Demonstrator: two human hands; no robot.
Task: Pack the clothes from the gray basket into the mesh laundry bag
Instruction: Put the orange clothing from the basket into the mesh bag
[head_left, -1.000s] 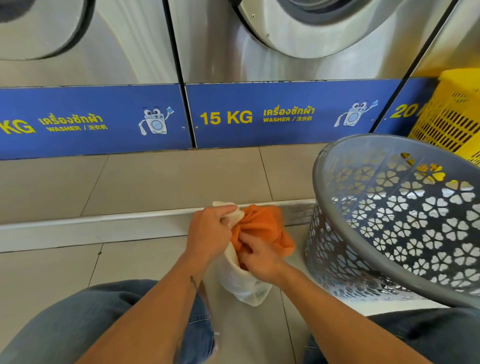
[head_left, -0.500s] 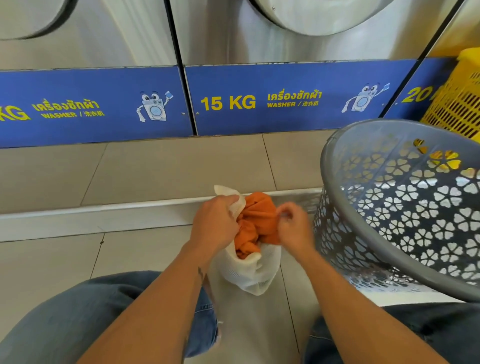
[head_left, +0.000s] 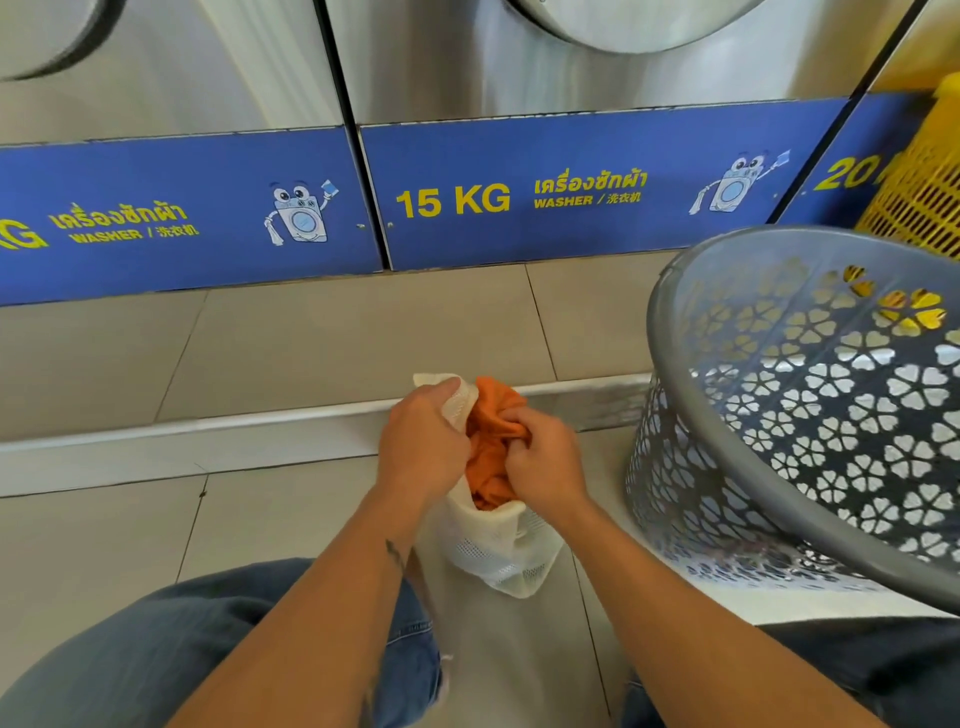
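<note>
Laundromat floor in front of the washers: we are stuffing an orange garment into the mesh bag.

On the tiled floor (head_left: 291, 353) below the steel washers (head_left: 597, 57), we hold the mesh laundry bag (head_left: 498, 551) between our knees, its bottom resting on the tile. Our left hand (head_left: 423, 447) has its fingers closed on the bag's rim, keeping the mouth up; our right hand (head_left: 545, 462) has its fingers bunched tight in the orange garment (head_left: 493, 421), which sits half inside the mouth. The gray basket (head_left: 670, 332) stands tilted just to our right, and we see no clothes in the part that shows. The cloth looks light, soft and crumply, so we judge it best taken in fistfuls and pushed down, while the limp mesh needs a steady grip at the rim.
</note>
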